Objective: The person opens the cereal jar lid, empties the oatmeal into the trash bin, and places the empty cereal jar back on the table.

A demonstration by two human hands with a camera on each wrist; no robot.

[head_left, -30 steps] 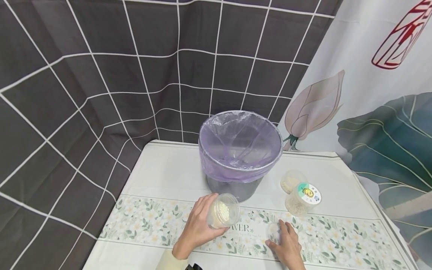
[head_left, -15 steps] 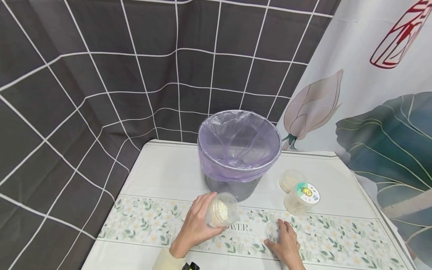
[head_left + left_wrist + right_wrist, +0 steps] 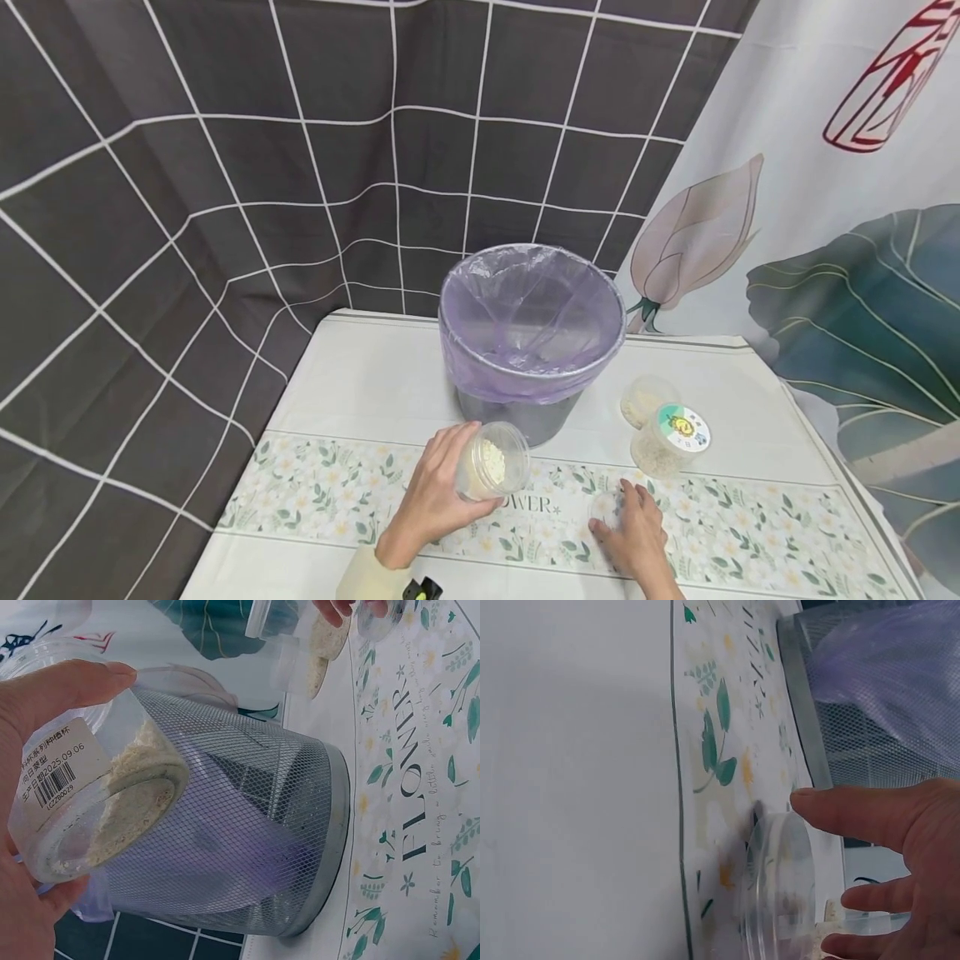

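Observation:
My left hand (image 3: 431,487) grips a clear plastic cup (image 3: 67,817) tilted on its side, its mouth facing right in the head view. Pale crumbly grains (image 3: 491,462) lie inside it, and a barcode label (image 3: 56,772) shows on its wall in the left wrist view. Just in front of the cup stands a mesh bin (image 3: 517,408) lined with a purple bag (image 3: 480,379). My right hand (image 3: 636,533) spreads its thumb and fingers over a clear round lid (image 3: 780,885) on the tablecloth, with a gap between thumb and lid in the right wrist view.
Right of the bin, a cup with a green-and-white top (image 3: 670,442) holds beige grains. A second clear container (image 3: 645,400) with pale contents is behind it. A flower-printed band (image 3: 330,500) crosses the tablecloth. A dark gridded curtain (image 3: 337,167) hangs behind.
The cup in my left hand has risen and turned slightly. My right hand's fingertips have lifted a little from the lid.

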